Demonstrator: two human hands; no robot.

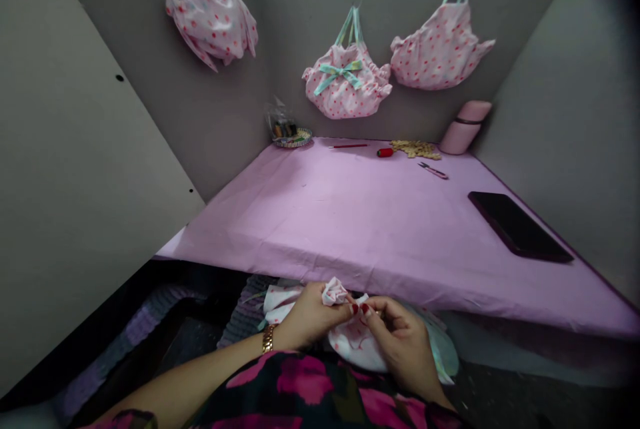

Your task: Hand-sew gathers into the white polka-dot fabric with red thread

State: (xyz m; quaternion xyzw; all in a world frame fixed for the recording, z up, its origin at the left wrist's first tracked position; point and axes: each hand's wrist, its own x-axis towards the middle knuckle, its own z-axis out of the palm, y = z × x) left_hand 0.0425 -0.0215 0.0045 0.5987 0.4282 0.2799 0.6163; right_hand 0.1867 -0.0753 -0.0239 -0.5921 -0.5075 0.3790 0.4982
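Observation:
Both my hands are low in my lap, below the front edge of the table. My left hand (311,319) pinches a bunched piece of white fabric with pink dots (334,291). My right hand (400,339) meets it fingertip to fingertip and grips the same cloth, which spreads under both hands (357,346). Whether a needle is in the fingers is too small to tell.
A table under a lilac cloth (360,216) fills the middle. On it lie a dark tablet (517,226), snips (434,170), a red spool (385,152), a pink bottle (465,126) and a small basket (293,136). Three dotted fabric bags (347,82) hang on the grey walls.

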